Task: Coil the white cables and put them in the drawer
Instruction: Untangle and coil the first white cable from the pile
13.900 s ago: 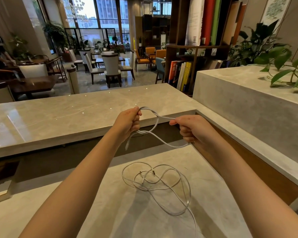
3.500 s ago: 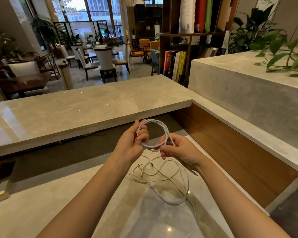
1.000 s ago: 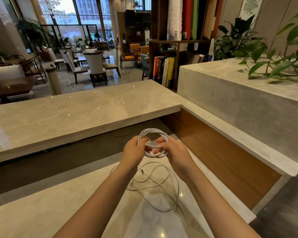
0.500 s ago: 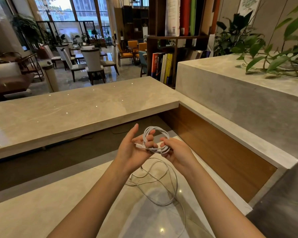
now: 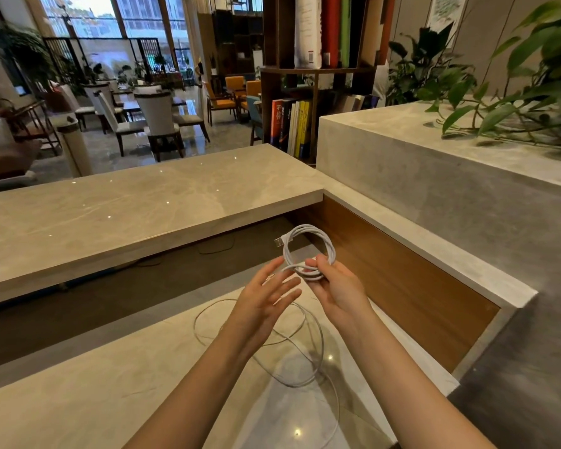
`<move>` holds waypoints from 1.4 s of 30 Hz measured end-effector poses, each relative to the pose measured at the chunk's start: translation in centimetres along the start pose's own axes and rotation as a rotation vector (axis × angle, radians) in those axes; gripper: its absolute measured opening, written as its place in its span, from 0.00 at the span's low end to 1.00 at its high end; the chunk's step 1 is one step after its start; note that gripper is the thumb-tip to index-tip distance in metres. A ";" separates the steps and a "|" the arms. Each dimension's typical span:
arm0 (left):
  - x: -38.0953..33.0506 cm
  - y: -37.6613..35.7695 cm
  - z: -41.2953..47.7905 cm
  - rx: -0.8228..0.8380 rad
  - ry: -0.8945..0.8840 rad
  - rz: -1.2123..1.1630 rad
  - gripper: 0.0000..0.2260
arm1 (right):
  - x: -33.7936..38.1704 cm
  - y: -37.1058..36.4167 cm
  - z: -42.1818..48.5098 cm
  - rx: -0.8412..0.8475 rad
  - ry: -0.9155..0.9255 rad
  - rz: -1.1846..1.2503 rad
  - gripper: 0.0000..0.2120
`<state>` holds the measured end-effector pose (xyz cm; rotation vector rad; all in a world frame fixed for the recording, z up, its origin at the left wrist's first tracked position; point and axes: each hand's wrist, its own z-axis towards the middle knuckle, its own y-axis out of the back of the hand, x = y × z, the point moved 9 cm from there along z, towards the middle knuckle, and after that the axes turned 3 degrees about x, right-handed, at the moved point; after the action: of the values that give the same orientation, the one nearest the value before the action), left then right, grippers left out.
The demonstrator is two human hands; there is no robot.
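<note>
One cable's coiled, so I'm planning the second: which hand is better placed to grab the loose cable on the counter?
Left. The left hand is open and empty over the loose cable; the right hand grips the coil.

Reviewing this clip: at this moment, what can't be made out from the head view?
- Drawer: not in the head view at all.
- Coiled white cable: its lower part is covered by the right hand's fingers.
- Loose white cable on the lower counter: partly hidden under the left hand; its near end runs off the bottom edge; one cable or several, unclear.
- Plug on the coil: too small to identify.
</note>
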<state>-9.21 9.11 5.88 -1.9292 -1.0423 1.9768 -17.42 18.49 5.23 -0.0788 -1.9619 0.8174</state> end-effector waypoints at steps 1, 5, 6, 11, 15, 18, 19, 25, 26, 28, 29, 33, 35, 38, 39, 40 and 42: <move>-0.1 0.2 0.0 -0.019 -0.035 0.062 0.23 | 0.0 0.1 -0.1 -0.004 -0.009 -0.019 0.08; -0.9 0.8 0.1 -0.076 -0.137 0.081 0.20 | 0.4 0.5 -0.3 0.010 0.004 -0.035 0.11; -1.1 0.9 0.2 -0.100 -0.155 0.095 0.17 | 0.4 0.5 -0.3 0.024 0.006 -0.025 0.10; -3.0 0.4 0.0 -0.145 -0.278 0.400 0.07 | -0.5 -0.2 -0.4 0.103 -0.006 0.003 0.09; -4.2 0.4 -0.2 -0.242 -0.347 0.568 0.05 | -0.5 -0.4 -0.5 0.139 0.016 -0.003 0.09; -4.4 1.0 -0.1 -0.361 -0.319 0.548 0.06 | -0.3 -0.8 -0.6 0.164 0.069 -0.036 0.09; -4.5 1.1 -0.1 -0.396 -0.311 0.553 0.05 | -0.3 -1.0 -0.7 0.177 0.088 -0.045 0.09; -5.9 1.4 0.4 -0.483 -0.235 0.646 0.07 | -0.2 -1.6 -1.2 0.255 0.187 -0.104 0.08; -5.7 1.4 0.7 -0.442 -0.201 0.605 0.06 | -0.2 -1.5 -1.3 0.266 0.186 -0.105 0.08; -5.2 1.3 1.0 -0.349 -0.104 0.518 0.05 | 0.0 -1.4 -1.2 0.279 0.174 -0.098 0.10; -4.9 1.3 1.1 -0.314 -0.058 0.475 0.04 | 0.0 -1.4 -1.2 0.287 0.170 -0.099 0.11; -4.1 1.3 0.9 -0.245 0.068 0.204 0.07 | 0.1 -1.6 -1.5 0.331 0.169 -0.112 0.10; -3.8 1.0 1.0 -0.192 0.099 0.178 0.12 | 0.2 -1.7 -1.6 0.359 0.153 -0.123 0.07; -4.0 0.9 1.0 -0.113 0.084 0.294 0.14 | 0.8 -1.8 -1.5 0.374 0.100 -0.243 0.10; -4.3 0.9 0.9 -0.099 0.070 0.361 0.14 | 1.3 -1.8 -1.3 0.364 0.109 -0.323 0.12; -4.5 0.9 0.8 -0.088 0.057 0.435 0.14 | 2.1 -1.8 -1.0 0.344 0.135 -0.405 0.14; -4.9 0.5 0.4 -0.062 0.040 0.554 0.13 | 3.7 -2.1 -0.7 0.302 0.192 -0.573 0.13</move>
<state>-8.77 5.77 9.45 -2.4838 -0.6011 2.1670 -18.20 18.64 9.44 0.5402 -1.5420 0.6789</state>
